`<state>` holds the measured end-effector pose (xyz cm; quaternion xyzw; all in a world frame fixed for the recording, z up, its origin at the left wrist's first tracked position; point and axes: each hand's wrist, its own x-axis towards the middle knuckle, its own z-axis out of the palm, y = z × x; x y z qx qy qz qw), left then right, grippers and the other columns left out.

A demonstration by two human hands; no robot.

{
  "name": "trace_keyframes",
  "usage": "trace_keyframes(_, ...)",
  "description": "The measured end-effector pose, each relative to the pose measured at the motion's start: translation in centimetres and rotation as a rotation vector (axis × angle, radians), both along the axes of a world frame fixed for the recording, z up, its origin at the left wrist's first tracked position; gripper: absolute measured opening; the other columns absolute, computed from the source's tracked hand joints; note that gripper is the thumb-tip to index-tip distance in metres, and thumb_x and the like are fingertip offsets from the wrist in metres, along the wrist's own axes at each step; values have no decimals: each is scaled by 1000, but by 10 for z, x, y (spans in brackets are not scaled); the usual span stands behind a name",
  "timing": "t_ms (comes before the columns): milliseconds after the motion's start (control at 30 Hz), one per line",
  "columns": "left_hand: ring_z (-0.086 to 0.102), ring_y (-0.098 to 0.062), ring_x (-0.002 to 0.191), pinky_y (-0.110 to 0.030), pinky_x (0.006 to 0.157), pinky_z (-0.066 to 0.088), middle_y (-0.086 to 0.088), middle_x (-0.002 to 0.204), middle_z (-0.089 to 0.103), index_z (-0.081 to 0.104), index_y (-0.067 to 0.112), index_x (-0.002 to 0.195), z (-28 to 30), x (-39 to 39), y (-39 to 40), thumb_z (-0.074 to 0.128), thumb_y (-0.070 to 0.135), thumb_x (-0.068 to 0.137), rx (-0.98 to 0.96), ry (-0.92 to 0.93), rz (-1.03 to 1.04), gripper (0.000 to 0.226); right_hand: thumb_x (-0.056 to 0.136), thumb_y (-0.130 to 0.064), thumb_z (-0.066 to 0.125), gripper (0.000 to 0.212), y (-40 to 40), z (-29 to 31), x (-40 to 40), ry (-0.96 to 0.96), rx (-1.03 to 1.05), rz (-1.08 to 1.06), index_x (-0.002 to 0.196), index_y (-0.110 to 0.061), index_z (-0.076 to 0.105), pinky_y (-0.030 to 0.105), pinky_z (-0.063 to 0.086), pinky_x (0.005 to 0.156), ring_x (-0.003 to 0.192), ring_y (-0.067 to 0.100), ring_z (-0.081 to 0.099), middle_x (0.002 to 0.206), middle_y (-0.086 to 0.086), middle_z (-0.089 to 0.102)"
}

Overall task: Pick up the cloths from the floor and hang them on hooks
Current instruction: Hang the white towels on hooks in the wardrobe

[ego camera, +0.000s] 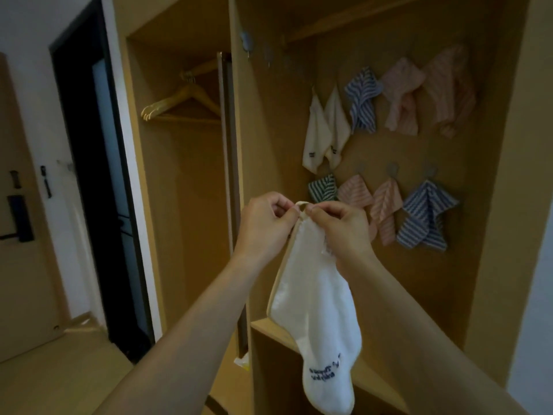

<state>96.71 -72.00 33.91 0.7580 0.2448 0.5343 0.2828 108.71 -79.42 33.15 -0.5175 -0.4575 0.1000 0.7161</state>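
Note:
A white cloth (314, 313) with dark blue lettering near its bottom hangs from both my hands in front of the wooden wardrobe. My left hand (266, 223) and my right hand (341, 226) pinch the beige hanging loop (302, 205) at the cloth's top, one on each side. Bare hooks (248, 44) sit on the back panel at the upper left. Several cloths hang there: white ones (324, 130), a blue striped one (363, 100), pink striped ones (431, 91), and a lower row with green (322, 187), pink (386, 208) and blue (426, 214).
A wooden hanger (182, 104) hangs on the rail in the left wardrobe compartment. A wooden shelf (269, 324) juts out below the cloth. A dark doorway (89, 175) and a door (18, 235) are on the left. A small yellow-white item (242, 362) lies low by the wardrobe.

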Motion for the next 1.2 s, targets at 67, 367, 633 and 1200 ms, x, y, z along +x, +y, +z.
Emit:
trace_keyframes(67,69,-14,65,-47,62,59,5,67,70,68,28,74,7,7,27,71,29,84,32,5,1,10,84,-21,72,8,27,8,5,6,24,-42,77,-18,76,15,48,57,65,4,65,70,-4,71)
trace_keyframes(367,67,-9,62,-40,62,59,8,63,68,71,26,71,35,54,122,71,28,83,98,-40,77,12,85,-21,71,12,129,36,45,-15,45,-111,77,-13,75,16,47,55,62,5,62,67,0,70)
trace_keyframes(633,67,-11,64,-38,65,59,7,63,68,70,25,73,88,121,204,71,25,83,205,-68,136,11,83,-22,74,18,222,88,116,-12,130,-127,65,-18,71,16,41,41,46,2,56,54,-9,64)
trace_keyframes(1200,61,-8,76,-25,64,52,7,82,64,63,20,87,161,233,319,68,14,83,421,2,235,9,77,-35,80,23,373,228,251,-44,126,-158,82,-13,73,24,50,55,61,15,59,70,-1,64)
